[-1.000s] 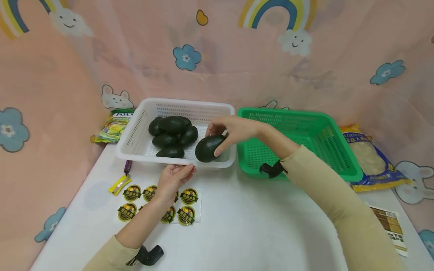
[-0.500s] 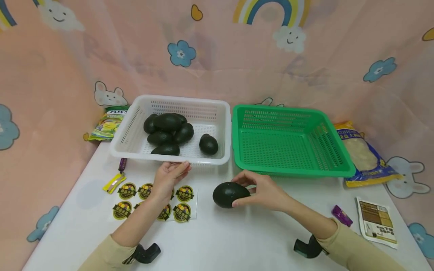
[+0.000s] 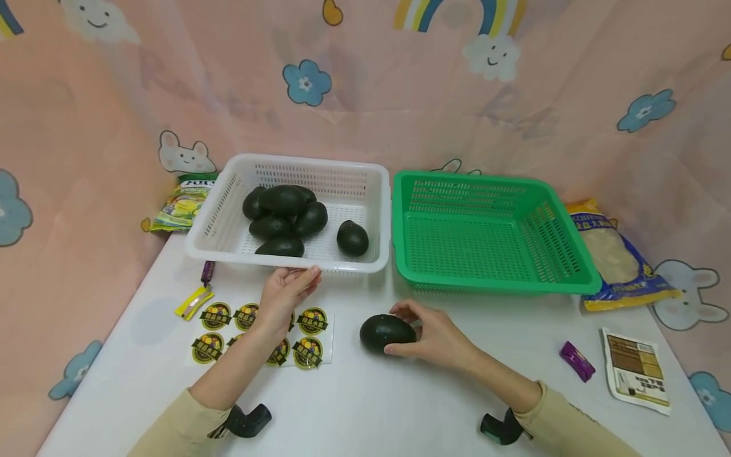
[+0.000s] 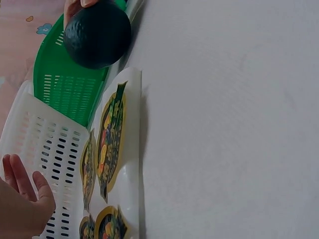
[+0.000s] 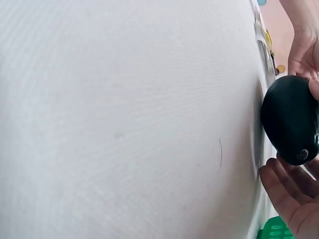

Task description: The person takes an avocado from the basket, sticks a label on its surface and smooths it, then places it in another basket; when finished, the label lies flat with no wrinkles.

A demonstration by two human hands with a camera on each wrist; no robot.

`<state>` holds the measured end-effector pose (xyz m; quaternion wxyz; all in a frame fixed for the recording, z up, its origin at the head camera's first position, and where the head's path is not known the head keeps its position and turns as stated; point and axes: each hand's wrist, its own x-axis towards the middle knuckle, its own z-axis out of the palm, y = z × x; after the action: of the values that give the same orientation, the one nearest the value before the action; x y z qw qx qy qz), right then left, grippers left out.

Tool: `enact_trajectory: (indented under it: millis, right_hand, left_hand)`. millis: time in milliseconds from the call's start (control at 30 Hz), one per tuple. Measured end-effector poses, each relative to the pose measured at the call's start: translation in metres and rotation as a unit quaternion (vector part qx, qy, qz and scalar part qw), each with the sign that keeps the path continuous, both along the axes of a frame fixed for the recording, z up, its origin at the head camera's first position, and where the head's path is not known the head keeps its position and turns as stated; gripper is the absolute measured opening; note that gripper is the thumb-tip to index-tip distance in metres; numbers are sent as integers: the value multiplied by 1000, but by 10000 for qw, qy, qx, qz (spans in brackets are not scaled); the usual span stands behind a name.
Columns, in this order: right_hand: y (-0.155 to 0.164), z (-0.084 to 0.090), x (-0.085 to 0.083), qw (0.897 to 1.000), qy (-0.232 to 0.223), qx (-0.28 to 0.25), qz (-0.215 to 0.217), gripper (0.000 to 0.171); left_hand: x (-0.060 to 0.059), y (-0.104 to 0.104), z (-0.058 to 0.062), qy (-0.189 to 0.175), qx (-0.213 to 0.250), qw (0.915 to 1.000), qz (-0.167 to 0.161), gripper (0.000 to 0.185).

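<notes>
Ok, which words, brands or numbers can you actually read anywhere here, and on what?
Nothing reads for certain.
Yellow-green snack bag: white letters along its top edge, too small to read.
Round stickers: dark banner, text blurred.
Yellow and blue bag: print near its top too blurred.
Brown and white packet: lines too small.
Avocado and both baskets: no text.

Bare table (image 3: 400, 406) in front; baskets (image 3: 485, 279) wall off rear.
</notes>
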<state>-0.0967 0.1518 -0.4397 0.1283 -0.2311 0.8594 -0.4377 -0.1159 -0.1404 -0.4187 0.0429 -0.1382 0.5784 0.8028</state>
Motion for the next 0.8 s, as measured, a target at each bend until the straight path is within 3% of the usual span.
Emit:
enact_trajectory:
  millis: [433, 800]
  right_hand:
    - [-3, 3, -4, 9941, 627, 814, 354, 66]
    - [-4, 3, -7, 9898, 935, 999, 409, 73]
  left_hand:
    - [-1, 0, 0, -60, -141, 9999, -8, 32]
    - [-1, 0, 1, -70, -230, 9997, -27, 31]
